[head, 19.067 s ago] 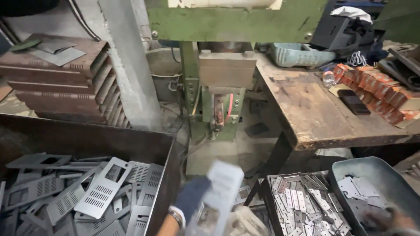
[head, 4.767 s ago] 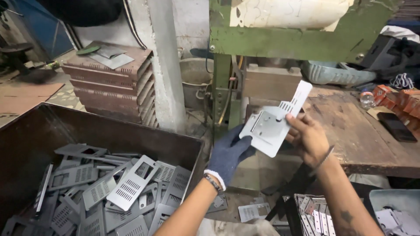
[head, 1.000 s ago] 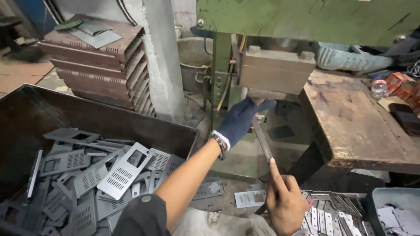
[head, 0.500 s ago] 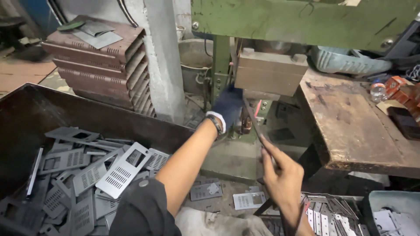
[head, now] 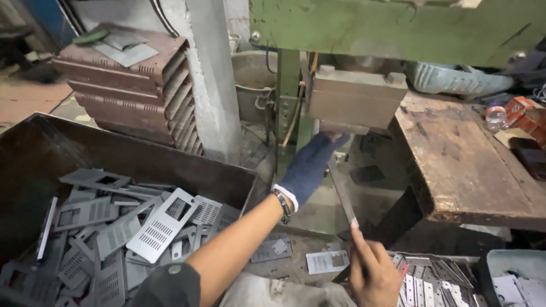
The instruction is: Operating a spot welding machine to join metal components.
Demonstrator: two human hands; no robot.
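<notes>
My left hand (head: 309,168), in a dark blue glove with a wristband, reaches up to the gap under the press's steel block (head: 358,99). Its fingers rest on the upper end of a thin grey metal plate (head: 341,193), which I see edge-on. My bare right hand (head: 372,274) grips the plate's lower end from below, forefinger stretched along it. The plate slants up from my right hand toward the press die. The plate's top edge is hidden behind the gloved fingers.
A dark bin (head: 142,153) on the left holds several perforated grey plates (head: 162,227). Stacked louvered sheets (head: 125,91) stand behind it beside a concrete pillar (head: 210,74). A worn wooden table (head: 466,165) is on the right, a tray of metal pieces (head: 432,278) below.
My right hand has dropped lower with the plate's bottom end. The gloved left hand has shifted slightly right and down, staying at the plate's top by the press block.
</notes>
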